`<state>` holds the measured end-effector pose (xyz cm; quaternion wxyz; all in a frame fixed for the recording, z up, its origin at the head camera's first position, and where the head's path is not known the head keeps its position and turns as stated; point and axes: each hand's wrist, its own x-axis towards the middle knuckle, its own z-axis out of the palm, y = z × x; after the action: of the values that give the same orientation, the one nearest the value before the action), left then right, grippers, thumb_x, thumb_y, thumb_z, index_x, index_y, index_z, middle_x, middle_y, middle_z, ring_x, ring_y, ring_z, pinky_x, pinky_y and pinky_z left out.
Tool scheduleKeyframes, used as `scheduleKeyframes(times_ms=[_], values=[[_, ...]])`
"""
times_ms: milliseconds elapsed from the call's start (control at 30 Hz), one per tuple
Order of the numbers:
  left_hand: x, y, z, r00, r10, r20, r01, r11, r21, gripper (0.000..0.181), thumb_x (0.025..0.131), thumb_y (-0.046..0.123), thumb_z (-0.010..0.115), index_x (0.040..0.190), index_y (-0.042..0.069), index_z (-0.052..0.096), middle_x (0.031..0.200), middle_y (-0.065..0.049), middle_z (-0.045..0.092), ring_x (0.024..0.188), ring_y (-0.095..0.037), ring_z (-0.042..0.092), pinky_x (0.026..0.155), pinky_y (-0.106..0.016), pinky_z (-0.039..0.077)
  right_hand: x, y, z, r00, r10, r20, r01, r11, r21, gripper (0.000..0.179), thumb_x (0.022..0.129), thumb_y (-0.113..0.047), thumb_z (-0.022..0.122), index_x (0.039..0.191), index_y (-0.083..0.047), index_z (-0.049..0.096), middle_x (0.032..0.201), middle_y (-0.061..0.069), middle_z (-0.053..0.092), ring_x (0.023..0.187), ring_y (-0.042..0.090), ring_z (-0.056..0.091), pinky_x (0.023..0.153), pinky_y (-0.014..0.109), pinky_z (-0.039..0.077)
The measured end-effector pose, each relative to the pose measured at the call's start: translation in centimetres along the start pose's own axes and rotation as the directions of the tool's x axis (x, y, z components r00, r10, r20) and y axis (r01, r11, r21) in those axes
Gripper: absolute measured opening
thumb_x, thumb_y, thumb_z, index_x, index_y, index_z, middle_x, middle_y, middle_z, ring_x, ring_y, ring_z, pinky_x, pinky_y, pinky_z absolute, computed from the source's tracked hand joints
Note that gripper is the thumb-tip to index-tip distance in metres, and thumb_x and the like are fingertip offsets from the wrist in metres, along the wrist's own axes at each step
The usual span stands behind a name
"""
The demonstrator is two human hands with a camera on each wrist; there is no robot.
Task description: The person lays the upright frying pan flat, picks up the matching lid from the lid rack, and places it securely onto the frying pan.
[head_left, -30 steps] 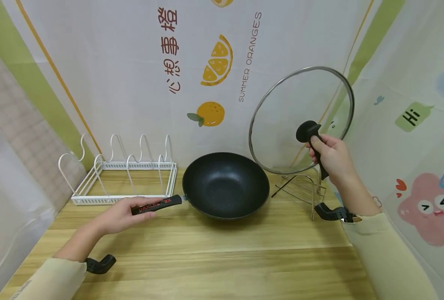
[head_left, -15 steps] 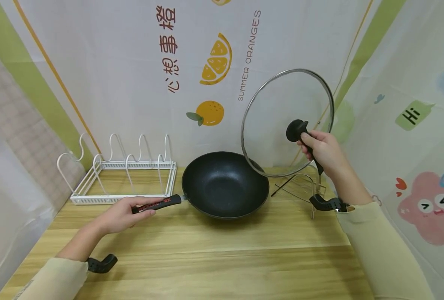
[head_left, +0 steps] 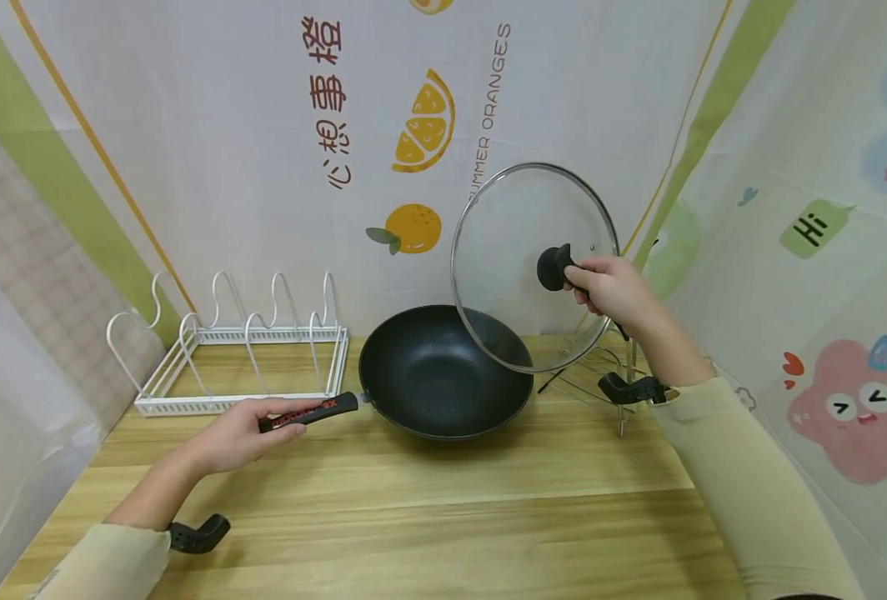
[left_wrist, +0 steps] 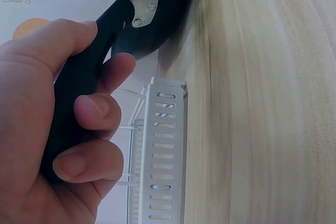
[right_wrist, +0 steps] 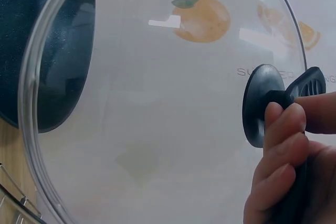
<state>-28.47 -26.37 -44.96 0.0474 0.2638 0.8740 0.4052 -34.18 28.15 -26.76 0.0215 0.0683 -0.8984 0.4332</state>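
Observation:
A black wok (head_left: pixel 443 375) stands on the wooden table, its handle (head_left: pixel 316 411) pointing left. My left hand (head_left: pixel 237 433) grips that handle; in the left wrist view the fingers (left_wrist: pixel 97 111) curl round it. With my right hand (head_left: pixel 612 292) I hold a round glass lid (head_left: pixel 518 208) by its black knob handle (right_wrist: pixel 262 106). Steeply tilted, the lid hangs up behind and to the right of the wok, and its lower rim overlaps the wok's right side in the head view. The right fingers (right_wrist: pixel 278 150) wrap the handle in the right wrist view.
A white rack (head_left: pixel 233 404) with upright loops stands left of the wok. To the right, partly behind the lid and right arm, is a metal wire rack (head_left: pixel 621 417). A printed curtain (head_left: pixel 248 167) rises behind the table (head_left: pixel 443 533).
My right hand has carried the lid left and slightly down, toward the wok, and the lid now faces me more. The left hand keeps hold of the wok handle, nearly still.

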Motion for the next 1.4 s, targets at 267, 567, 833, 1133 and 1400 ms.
scheduleKeyframes(times_ms=[267,567,833,1133,1400], values=[[0.0,0.1,0.1,1.000,0.007,-0.011,-0.007,1.000,0.021,0.042,0.106,0.023,0.076,0.147,0.019,0.072,0.113,-0.005,0.074,0.061,-0.002,0.047,0.055,-0.026,0.046,0.8,-0.4,1.0,0.998,-0.005,0.068,0.013,0.992,-0.128,0.036,0.115,-0.035,0.056,0.106,-0.003,0.072,0.075,0.000,0.058,0.061,0.016,0.044,0.060,0.032,0.038],[-0.1,0.0,0.3,1.000,0.021,-0.018,-0.021,0.999,0.028,0.041,0.105,0.022,0.076,0.146,0.019,0.072,0.112,-0.004,0.073,0.062,-0.001,0.046,0.055,-0.025,0.045,2.2,-0.1,3.0,0.984,-0.097,0.150,0.133,0.958,-0.254,0.035,0.111,-0.034,0.061,0.085,-0.010,0.063,0.073,0.002,0.060,0.059,0.017,0.038,0.057,0.030,0.031],[0.0,-0.3,0.5,0.999,0.037,-0.023,-0.037,0.999,-0.025,0.040,0.105,0.018,0.076,0.146,0.017,0.073,0.111,-0.008,0.074,0.053,0.001,0.043,0.047,-0.024,0.043,2.9,0.3,4.5,0.967,-0.178,0.183,0.229,0.923,-0.309,0.030,0.109,-0.037,0.066,0.093,-0.011,0.067,0.074,0.000,0.066,0.059,0.016,0.045,0.063,0.033,0.042],[0.0,-0.1,0.3,0.999,0.034,-0.032,-0.034,0.999,-0.018,0.040,0.105,0.016,0.076,0.145,0.013,0.073,0.118,-0.012,0.072,0.059,0.001,0.041,0.051,-0.024,0.042,3.7,0.8,5.7,0.951,-0.213,0.224,0.255,0.950,-0.181,0.040,0.106,-0.026,0.076,0.145,-0.021,0.067,0.085,0.005,0.077,0.065,0.022,0.057,0.059,0.033,0.044],[0.1,-0.3,0.3,0.998,0.044,-0.035,-0.044,0.999,-0.001,0.040,0.105,0.016,0.076,0.144,0.015,0.074,0.118,-0.009,0.075,0.060,0.001,0.043,0.052,-0.024,0.044,4.6,0.9,6.4,0.945,-0.173,0.278,0.220,0.964,-0.149,0.045,0.105,-0.028,0.077,0.150,-0.027,0.070,0.092,0.004,0.083,0.053,0.014,0.041,0.051,0.029,0.037]])
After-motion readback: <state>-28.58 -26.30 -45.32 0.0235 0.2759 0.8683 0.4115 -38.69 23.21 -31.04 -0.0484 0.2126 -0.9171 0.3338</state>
